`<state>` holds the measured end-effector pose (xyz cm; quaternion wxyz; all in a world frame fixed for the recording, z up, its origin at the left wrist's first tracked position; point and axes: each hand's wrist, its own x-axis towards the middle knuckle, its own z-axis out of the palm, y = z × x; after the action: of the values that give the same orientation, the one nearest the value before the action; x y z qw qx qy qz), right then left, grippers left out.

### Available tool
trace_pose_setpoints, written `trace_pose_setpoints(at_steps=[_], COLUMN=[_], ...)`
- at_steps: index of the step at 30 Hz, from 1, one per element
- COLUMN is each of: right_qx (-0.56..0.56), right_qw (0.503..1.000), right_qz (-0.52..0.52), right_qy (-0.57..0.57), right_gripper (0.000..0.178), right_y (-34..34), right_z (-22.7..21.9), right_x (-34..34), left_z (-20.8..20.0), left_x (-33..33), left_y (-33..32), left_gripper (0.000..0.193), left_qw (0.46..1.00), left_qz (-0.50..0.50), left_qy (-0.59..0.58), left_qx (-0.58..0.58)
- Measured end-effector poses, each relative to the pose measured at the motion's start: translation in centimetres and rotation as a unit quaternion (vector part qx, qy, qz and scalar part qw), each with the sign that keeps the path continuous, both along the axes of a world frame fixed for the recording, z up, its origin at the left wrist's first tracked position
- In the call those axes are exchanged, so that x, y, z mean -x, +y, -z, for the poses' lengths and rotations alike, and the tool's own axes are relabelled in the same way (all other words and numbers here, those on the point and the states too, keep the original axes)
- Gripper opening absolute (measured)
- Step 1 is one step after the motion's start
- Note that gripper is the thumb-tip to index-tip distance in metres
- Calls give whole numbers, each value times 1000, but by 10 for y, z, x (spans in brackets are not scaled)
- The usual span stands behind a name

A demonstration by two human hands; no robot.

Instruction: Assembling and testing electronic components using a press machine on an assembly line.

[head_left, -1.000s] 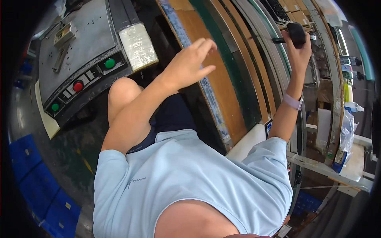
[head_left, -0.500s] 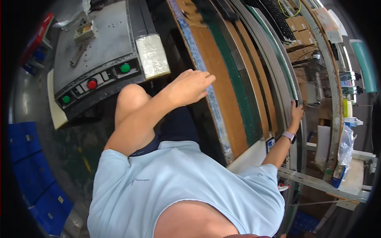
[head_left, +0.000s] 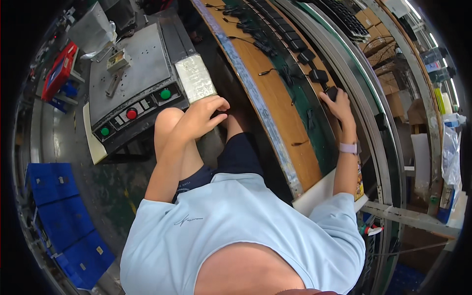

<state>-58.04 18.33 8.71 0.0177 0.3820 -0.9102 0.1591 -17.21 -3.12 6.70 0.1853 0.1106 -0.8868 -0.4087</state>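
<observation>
My right hand [head_left: 340,107] closes around a black power adapter [head_left: 332,92] at the near end of a row of adapters. Just beyond it lies another black adapter [head_left: 318,76], and several more stretch away along the line. Their thin black cables [head_left: 290,73] trail leftward across the green strip and brown board. Over my left knee, my left hand [head_left: 204,117] hangs with its fingers loosely bent and the thumb apart, holding nothing. A wrapped, whitish block [head_left: 195,76] is close by, beside the grey machine.
A grey machine [head_left: 132,64] with green and red buttons stands at the left. The brown bench [head_left: 275,105] has a worn pale edge [head_left: 255,103]. Metal rails [head_left: 364,83] run along the right. Blue bins [head_left: 64,216] sit on the floor at lower left.
My right hand has left the metal rail and come inward onto an adapter. The adapters and cables now reach much nearer along the line. My left hand has drawn back from the bench edge.
</observation>
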Motion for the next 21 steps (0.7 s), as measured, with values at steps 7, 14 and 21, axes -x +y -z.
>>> trace_pose_setpoints(at_steps=[7,14,21], right_qx=[-24,145,238], right_qw=[994,987,946], right_qz=[-12,-45,-195], right_qy=[102,57,99], right_gripper=[61,42,45], right_y=[-12,-6,-45], right_z=[-34,-48,-94], right_x=[-31,-26,-141], left_z=[-8,-1,-24], left_x=[-53,-69,-12], left_y=[30,38,32], left_gripper=[13,13,21], left_qw=[968,950,965], left_qz=[-206,-248,-118], left_qy=[140,102,194], left_qx=[40,160,-131])
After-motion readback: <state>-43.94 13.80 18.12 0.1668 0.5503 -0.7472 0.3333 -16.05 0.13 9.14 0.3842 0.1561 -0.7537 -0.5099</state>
